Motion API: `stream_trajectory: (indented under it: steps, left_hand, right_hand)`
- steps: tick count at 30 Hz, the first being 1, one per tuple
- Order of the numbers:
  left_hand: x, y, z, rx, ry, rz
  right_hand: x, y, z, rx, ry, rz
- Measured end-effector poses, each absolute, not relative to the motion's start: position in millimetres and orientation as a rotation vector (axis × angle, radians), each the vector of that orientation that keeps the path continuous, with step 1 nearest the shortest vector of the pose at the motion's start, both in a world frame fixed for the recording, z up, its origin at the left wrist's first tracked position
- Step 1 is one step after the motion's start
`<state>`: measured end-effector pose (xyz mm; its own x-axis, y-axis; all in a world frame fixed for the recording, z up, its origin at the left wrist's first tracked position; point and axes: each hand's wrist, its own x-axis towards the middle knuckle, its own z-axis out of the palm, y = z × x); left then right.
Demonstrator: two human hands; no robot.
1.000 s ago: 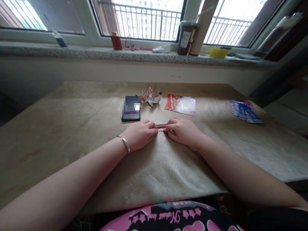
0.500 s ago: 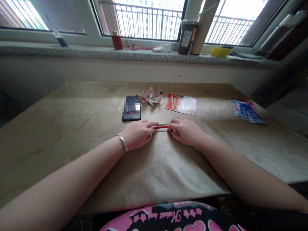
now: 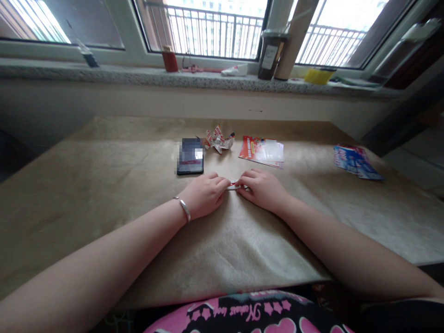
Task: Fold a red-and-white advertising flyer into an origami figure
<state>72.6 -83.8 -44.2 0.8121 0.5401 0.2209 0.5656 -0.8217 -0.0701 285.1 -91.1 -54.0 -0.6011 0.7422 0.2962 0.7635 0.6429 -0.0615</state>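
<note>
A narrow folded strip of red and white paper lies flat on the table, mostly covered by my fingers. My left hand presses and grips its left end; a silver bangle is on that wrist. At the right end, the fingers of my right hand are bent and pinch the paper. Only a short piece of the strip shows between the two hands. Just beyond my left hand lies a dark phone, its screen partly blurred out.
Behind the strip sits a folded paper shape with several points. Red and white leaflets lie to its right, and blue leaflets farther right. A jar, a red container and a yellow object stand on the windowsill.
Both hands have come closer together along the paper strip, so less of it shows between them. The phone and leaflets stay where they were.
</note>
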Motion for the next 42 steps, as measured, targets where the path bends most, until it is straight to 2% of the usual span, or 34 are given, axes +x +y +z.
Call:
stream_trajectory:
  steps: [13,21,42]
  left_hand:
    - [80,-84,-46,-2.838,-0.996,-0.343]
    - [79,-80,-51,-2.859,-0.999,-0.407]
    - [78,-79,-49,-2.857,-0.959,-0.379]
  right_hand:
    - [279,-87,-52,-1.053,-2.597,-0.198]
    - [276,-84,-55,-1.113,-2.582,-0.203]
    - [272,-73,-62,-1.303,-2.339,0.140]
